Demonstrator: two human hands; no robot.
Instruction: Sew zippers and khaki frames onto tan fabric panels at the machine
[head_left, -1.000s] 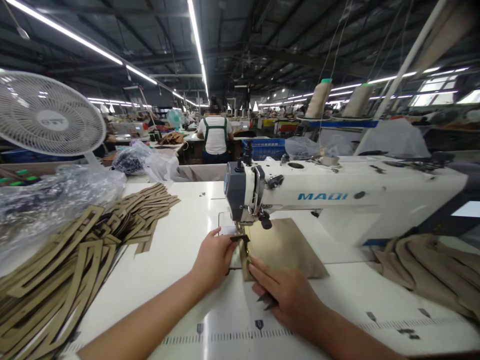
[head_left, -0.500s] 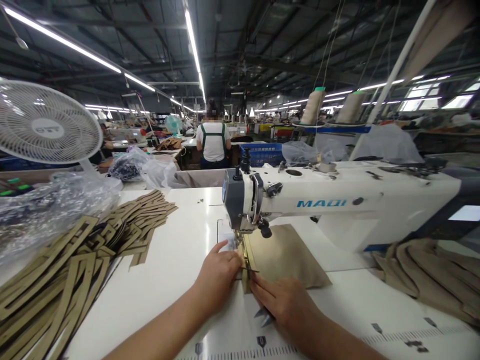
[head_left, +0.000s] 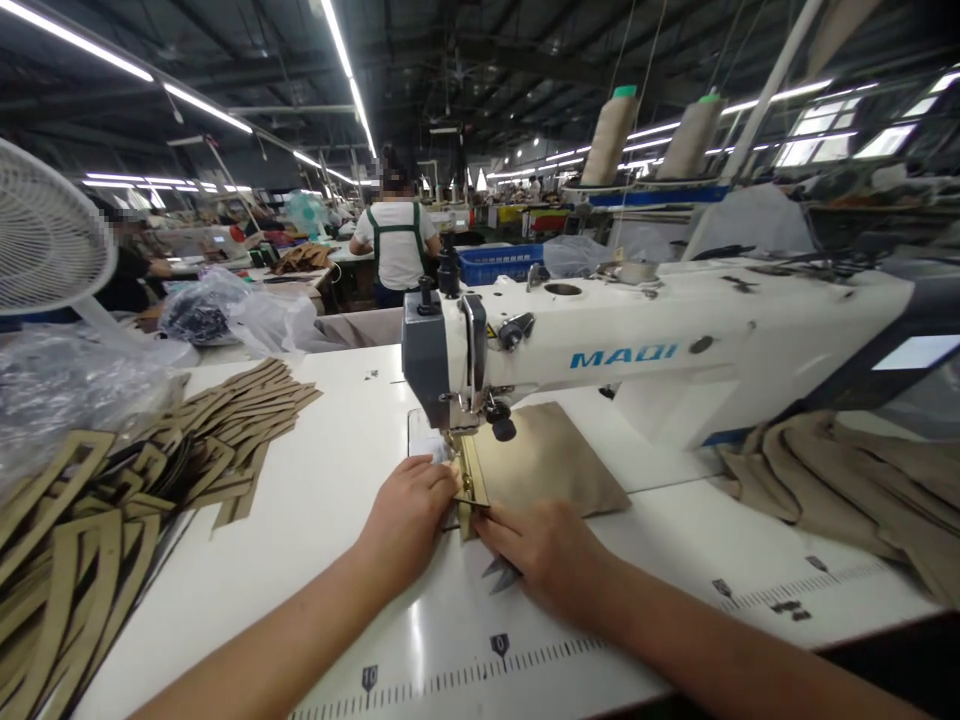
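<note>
A tan fabric piece (head_left: 555, 460) lies flat under the head of a white sewing machine (head_left: 637, 335). Along its left edge runs a narrow strip with a brass-coloured zipper (head_left: 469, 480), passing below the needle area. My left hand (head_left: 409, 515) is closed, its fingertips pressed on the strip's left side, just in front of the presser foot. On the near right side, my right hand (head_left: 551, 550) rests with fingertips at the strip's near end. Grey blades of small snips (head_left: 501, 575) stick out from beneath its curled fingers; their handles are hidden.
Tan cut loops and strips (head_left: 97, 560) are heaped at left beside clear plastic wrap (head_left: 60, 400) and a white fan (head_left: 45, 230). Folded tan fabric (head_left: 840, 480) lies at right. Thread cones (head_left: 611, 135) stand behind the machine. A co-worker (head_left: 397, 240) faces away farther back.
My view has turned slightly right and down, so everything sits farther left and higher. Both hands stay at the strip, and the fabric has slid slightly away from me.
</note>
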